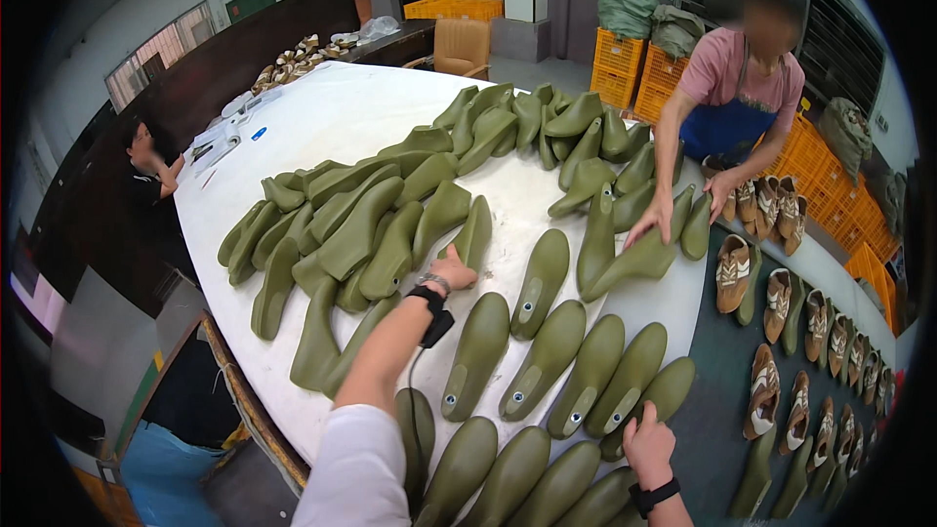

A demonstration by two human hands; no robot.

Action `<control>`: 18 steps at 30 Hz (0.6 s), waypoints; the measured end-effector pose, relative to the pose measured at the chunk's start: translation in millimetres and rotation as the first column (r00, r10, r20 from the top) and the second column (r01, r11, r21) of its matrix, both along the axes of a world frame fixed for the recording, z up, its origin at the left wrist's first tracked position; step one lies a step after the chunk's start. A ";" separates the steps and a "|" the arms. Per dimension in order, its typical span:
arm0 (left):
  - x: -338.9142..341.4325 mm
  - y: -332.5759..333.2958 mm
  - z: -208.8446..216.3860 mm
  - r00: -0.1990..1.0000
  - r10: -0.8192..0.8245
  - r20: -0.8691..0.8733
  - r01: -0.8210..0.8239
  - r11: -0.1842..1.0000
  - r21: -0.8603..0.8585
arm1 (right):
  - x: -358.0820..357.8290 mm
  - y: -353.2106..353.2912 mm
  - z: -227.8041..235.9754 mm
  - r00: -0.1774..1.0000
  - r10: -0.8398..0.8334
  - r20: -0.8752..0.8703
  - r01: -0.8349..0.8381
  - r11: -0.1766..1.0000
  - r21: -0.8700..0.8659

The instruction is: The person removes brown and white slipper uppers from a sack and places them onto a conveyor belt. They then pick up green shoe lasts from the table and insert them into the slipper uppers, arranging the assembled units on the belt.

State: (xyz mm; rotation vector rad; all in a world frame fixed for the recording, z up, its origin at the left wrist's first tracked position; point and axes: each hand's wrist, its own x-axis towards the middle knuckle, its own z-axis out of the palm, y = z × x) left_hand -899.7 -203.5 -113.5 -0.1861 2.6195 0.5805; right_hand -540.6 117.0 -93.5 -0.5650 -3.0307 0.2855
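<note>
Reaching across the white table, my left hand (454, 271) is closed around the lower end of a green shoe last (475, 231) beside a loose heap of lasts (361, 224). My right hand (649, 444), near the right table edge, has its fingers curled at the heel end of another green last (672, 387), the rightmost in a row. Several lasts in that row (561, 361) lie sole up, side by side, each with a small metal-ringed hole at the heel. A second row of lasts (517, 473) lies nearer to me.
Across the table on the right, a co-worker (737, 78) in a blue apron touches a last (634, 263). Brown-and-white shoes (763, 390) and lasts line a dark surface at right. Another person (151, 171) sits at left. Orange crates (617, 63) stand behind.
</note>
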 end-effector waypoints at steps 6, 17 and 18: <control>159.0 -58.2 42.3 0.822 -0.492 -0.286 0.283 0.789 -0.545 | -1.6 1.7 -5.1 1.000 -0.021 -0.005 0.021 1.000 -0.022; 217.6 -169.9 7.3 0.974 0.050 -0.221 -0.058 0.998 -0.029 | -6.9 4.3 -12.7 0.999 -0.042 0.029 0.042 0.999 -0.016; 225.2 -167.3 2.5 0.949 -0.078 -0.304 0.009 0.975 -0.220 | -7.0 4.6 -12.7 0.999 -0.039 0.026 0.040 0.999 -0.018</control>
